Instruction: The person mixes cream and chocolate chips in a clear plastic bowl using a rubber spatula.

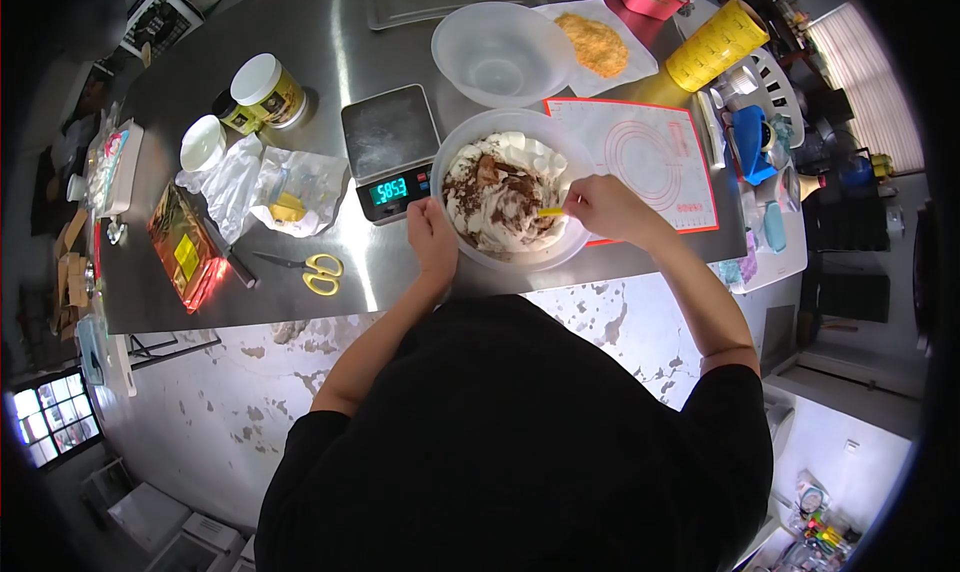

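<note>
Left hand [431,234] gripping rim of mixing bowl [515,262] at worktop [330,52] edge, right hand [604,206] closed on yellow spatula [551,211] in cream-and-cocoa batter [500,197]; possible tipping off edge under forceful stirring.

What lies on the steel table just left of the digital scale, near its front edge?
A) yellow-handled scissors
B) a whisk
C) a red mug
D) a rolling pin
A: the yellow-handled scissors lie flat on the steel table, left of the digital scale and apart from the left hand, which rests on the rim of the mixing bowl.
</note>
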`<state>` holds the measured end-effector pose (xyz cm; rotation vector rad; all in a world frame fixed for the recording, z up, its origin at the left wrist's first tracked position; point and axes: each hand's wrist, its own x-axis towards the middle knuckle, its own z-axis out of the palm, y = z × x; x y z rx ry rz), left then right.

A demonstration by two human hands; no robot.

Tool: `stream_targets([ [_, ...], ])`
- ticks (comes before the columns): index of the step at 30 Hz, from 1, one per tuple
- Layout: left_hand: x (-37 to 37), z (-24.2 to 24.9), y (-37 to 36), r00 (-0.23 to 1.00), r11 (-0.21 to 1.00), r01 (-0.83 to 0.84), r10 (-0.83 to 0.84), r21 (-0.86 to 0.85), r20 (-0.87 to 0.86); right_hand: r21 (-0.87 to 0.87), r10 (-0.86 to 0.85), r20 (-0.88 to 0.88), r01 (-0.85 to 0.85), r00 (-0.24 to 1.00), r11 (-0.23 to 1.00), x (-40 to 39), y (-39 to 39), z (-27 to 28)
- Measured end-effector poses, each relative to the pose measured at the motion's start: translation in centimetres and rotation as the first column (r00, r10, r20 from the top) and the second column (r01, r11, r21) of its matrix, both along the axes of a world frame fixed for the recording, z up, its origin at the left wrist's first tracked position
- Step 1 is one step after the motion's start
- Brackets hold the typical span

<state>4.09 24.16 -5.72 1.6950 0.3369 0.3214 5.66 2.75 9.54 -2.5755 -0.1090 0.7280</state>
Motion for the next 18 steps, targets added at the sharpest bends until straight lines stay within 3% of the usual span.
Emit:
stream_targets([
  [2,0.1,-0.1,0.0,1.0,0.999,0.005,-0.005,-0.031,0.008,-0.03,0.078,0.144,-0.075,0.986,0.997,0.7,-0.2,-0.2],
  [6,0.2,-0.4,0.0,0.999,1.0,0.002,-0.002,-0.019,0.033,-0.099,0.135,0.248,-0.114,0.959,0.989,1.8,0.9,-1.9],
  [8,0.2,-0.6,0.1,1.0,1.0,0.011,-0.011,-0.024,0.029,-0.305,0.251,0.31,-0.154,0.917,0.94,2.6,1.2,-3.2],
  [11,0.2,-0.7,0.1,0.999,0.999,0.017,-0.016,-0.049,0.034,-0.406,0.324,0.366,-0.163,0.872,0.899,3.6,0.1,-4.9],
  [15,0.1,-0.2,-0.2,0.999,0.998,-0.007,0.009,-0.056,0.032,-0.452,0.328,0.373,-0.138,0.868,0.881,3.4,-1.3,-4.9],
  [18,0.2,-0.4,-0.2,0.999,0.999,-0.023,0.024,-0.044,0.021,-0.51,0.297,0.225,-0.148,0.928,0.848,2.7,-1.7,-3.4],
])
